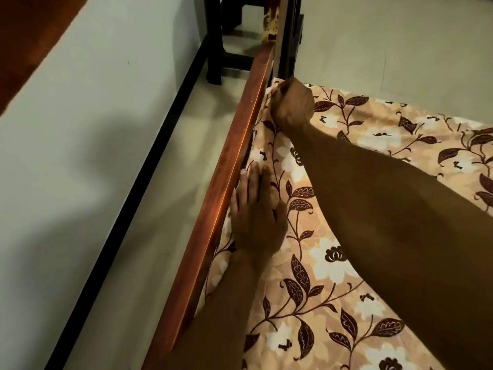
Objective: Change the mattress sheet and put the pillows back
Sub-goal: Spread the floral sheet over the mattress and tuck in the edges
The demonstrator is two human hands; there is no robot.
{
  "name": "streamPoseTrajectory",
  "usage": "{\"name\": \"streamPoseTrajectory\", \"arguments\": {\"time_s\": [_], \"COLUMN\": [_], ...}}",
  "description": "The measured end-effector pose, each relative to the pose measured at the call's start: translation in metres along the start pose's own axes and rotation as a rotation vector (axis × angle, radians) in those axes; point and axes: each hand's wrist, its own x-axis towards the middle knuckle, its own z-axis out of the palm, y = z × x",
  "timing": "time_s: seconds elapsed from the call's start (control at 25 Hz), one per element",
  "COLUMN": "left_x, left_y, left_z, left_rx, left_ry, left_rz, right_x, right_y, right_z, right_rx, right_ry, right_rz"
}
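A tan sheet (333, 263) with white flowers and dark brown leaves covers the mattress. My left hand (256, 212) lies flat on it with straight fingers, right beside the wooden bed rail (234, 166). Farther up, my right hand (292, 104) is curled into a fist at the sheet's far corner, gripping the cloth next to the rail. My right forearm crosses the bed from the lower right. No pillows are in view.
A pale tiled floor (149, 209) runs along the left of the bed, with a wall and black skirting (128, 198) beyond it. Dark furniture legs (216, 49) stand at the top, near the bed's upright post (285, 36). A patterned cloth (270, 22) hangs there.
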Motion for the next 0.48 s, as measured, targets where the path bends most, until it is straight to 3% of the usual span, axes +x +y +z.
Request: {"name": "streamPoseTrajectory", "arguments": {"time_s": [0.16, 0.24, 0.36, 0.48], "left_x": [-0.020, -0.017, -0.012, -0.011], "left_y": [-0.013, -0.010, -0.008, -0.010], "left_z": [0.006, 0.001, 0.002, 0.004], "left_rx": [-0.003, -0.048, -0.088, -0.086], "left_ry": [0.104, 0.074, 0.063, 0.047], "left_rz": [-0.035, -0.052, -0.072, -0.061], "right_x": [0.043, 0.063, 0.079, 0.090], "right_y": [0.013, 0.014, 0.012, -0.005], "right_z": [-0.026, -0.035, -0.027, -0.035], "right_rx": [0.032, -0.109, -0.208, -0.051], "right_ry": [-0.090, -0.199, -0.134, -0.107], "right_rz": [0.069, 0.112, 0.119, 0.152]}}
